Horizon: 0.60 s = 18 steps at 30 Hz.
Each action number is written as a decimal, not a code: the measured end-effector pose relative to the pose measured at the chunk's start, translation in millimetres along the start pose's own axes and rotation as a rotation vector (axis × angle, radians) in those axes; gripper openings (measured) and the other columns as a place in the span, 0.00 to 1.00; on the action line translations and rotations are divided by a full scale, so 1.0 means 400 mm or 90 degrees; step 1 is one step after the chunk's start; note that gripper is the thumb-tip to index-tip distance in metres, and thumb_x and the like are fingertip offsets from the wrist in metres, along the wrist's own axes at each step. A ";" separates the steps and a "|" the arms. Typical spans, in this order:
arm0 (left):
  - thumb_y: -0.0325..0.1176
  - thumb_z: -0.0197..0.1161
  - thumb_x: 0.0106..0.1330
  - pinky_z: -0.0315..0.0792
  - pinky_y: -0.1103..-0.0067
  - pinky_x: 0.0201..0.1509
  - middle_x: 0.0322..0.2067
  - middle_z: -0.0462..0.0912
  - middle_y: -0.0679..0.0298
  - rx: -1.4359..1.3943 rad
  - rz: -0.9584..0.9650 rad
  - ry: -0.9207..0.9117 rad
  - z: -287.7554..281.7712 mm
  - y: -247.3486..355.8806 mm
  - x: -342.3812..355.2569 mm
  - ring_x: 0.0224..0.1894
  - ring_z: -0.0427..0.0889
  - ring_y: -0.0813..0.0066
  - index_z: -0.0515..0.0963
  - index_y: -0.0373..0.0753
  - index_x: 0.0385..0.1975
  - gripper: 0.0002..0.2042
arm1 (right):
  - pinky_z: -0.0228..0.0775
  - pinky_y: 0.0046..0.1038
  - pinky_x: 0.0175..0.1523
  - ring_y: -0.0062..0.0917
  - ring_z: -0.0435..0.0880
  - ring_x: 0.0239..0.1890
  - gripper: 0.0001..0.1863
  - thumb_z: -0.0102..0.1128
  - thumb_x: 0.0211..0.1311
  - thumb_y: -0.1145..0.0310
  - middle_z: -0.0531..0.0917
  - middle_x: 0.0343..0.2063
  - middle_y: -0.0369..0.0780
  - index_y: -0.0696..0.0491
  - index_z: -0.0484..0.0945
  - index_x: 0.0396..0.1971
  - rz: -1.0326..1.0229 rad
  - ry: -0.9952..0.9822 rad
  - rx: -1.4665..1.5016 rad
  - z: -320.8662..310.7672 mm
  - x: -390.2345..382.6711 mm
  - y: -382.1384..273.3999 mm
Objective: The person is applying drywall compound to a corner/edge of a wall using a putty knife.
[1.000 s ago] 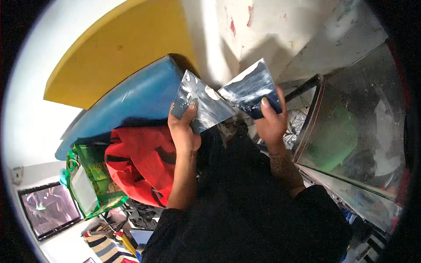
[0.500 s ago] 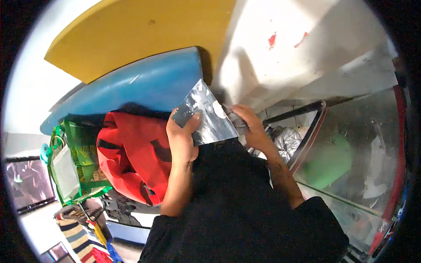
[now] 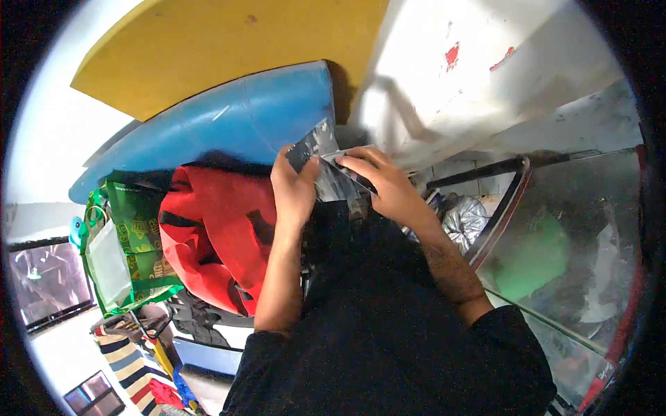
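A shiny, silvery-grey thin sheet [image 3: 333,186], possibly plastic film, is held up in front of my black shirt. My left hand [image 3: 294,188] grips its left side, with the thumb on the front face. Over its right side lies my right hand [image 3: 390,183], fingers closed on a flat piece with a pale edge and a darker face. Whether that piece is a folded flap of the sheet or something separate, I cannot tell. The sheet's right part is hidden under my right fingers.
Beyond my hands lie a blue padded slab [image 3: 236,114] and a yellow board [image 3: 229,48]. A red fabric bag [image 3: 208,229] and a green shopping bag [image 3: 142,243] sit left. At right are a dark-framed glass panel [image 3: 555,236] and crumpled silver foil [image 3: 463,220].
My right hand has moved left from the sheet's right edge onto its front. The sheet was spread flat as a square; now its right side is covered or folded. The view has shifted slightly.
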State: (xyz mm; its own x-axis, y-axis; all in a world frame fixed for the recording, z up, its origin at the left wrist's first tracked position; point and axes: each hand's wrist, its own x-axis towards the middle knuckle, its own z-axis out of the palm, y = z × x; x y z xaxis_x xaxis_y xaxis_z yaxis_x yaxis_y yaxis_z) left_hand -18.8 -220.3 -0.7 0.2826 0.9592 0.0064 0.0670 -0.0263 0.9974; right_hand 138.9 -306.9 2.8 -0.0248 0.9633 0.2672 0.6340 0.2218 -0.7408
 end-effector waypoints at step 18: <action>0.37 0.59 0.54 0.68 0.66 0.46 0.35 0.77 0.44 0.621 0.491 -0.537 0.060 0.138 0.337 0.40 0.75 0.45 0.71 0.30 0.41 0.19 | 0.62 0.39 0.56 0.36 0.76 0.45 0.19 0.63 0.45 0.70 0.78 0.42 0.47 0.58 0.76 0.40 0.282 0.316 0.333 -0.097 -0.307 0.117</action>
State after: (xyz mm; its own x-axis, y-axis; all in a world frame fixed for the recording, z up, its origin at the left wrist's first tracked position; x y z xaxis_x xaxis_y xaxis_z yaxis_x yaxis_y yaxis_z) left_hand 46.0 -99.3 53.6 0.9750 0.1919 0.1123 0.1460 -0.9334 0.3277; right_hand 201.6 -420.7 -40.8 0.5615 0.8268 0.0342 0.0623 -0.0011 -0.9981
